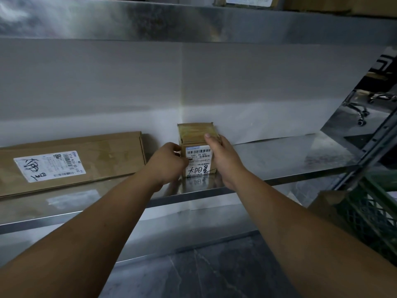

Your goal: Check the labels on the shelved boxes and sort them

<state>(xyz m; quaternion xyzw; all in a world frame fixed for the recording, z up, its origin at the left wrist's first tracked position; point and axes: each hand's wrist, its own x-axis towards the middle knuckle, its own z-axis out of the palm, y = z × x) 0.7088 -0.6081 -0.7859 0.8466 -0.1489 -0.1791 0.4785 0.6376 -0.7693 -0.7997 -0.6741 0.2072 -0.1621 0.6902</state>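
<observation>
A small brown cardboard box point(194, 134) stands on the metal shelf point(279, 160), its white label with a barcode and handwriting facing me. My left hand point(166, 164) grips the box's left side. My right hand point(223, 158) grips its right side, thumb on the taped top. To the left a long flat cardboard box point(103, 155) lies on the same shelf, leaning back toward the white wall, with a white handwritten label point(49, 165) on its face.
A green plastic crate point(373, 216) with a cardboard box inside sits at the lower right. The metal shelf above point(193, 22) carries more cardboard boxes. Rolling chair bases show past the shelf's right end. Grey floor lies below.
</observation>
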